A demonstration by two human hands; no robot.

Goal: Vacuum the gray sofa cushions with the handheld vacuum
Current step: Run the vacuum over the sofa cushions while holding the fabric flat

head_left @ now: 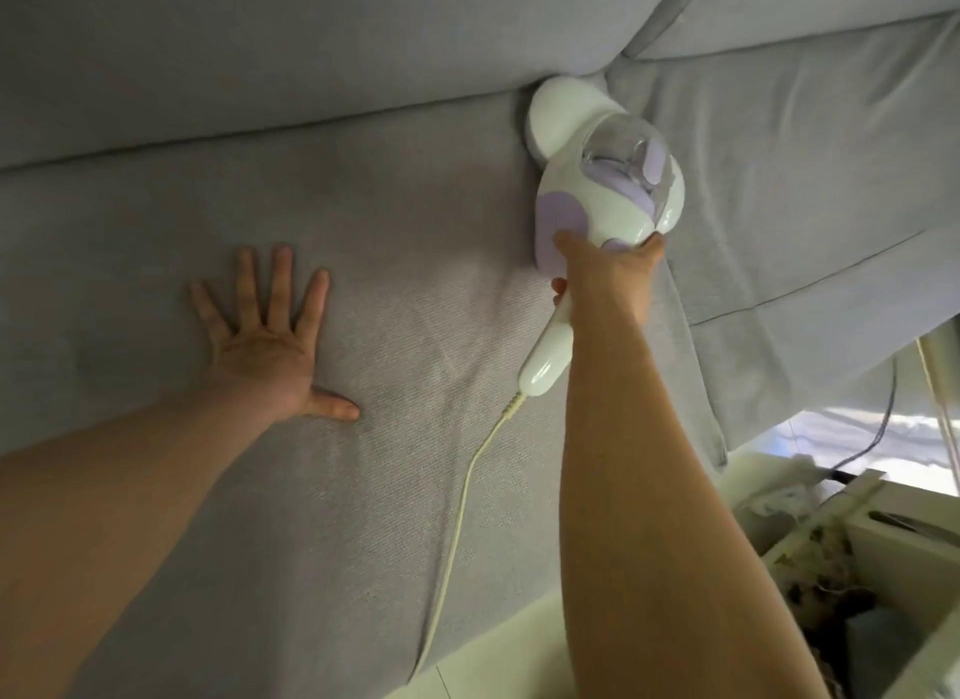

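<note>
We see the right hand [608, 272] gripping the handle of the white and lilac vacuum [602, 178]. The vacuum's body extends beyond the hand, and its head sits at the back edge of the gray seat cushion [363, 490], against the back cushion [208, 64]. The left hand [270, 345] lies flat on the same seat cushion, fingers spread, well apart from the vacuum. The cord [457, 501] trails to the cushion's front edge.

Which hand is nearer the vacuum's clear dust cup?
Right. The right hand grips the vacuum just below the dust cup; the left hand lies flat on the seat cushion, well apart.
</note>
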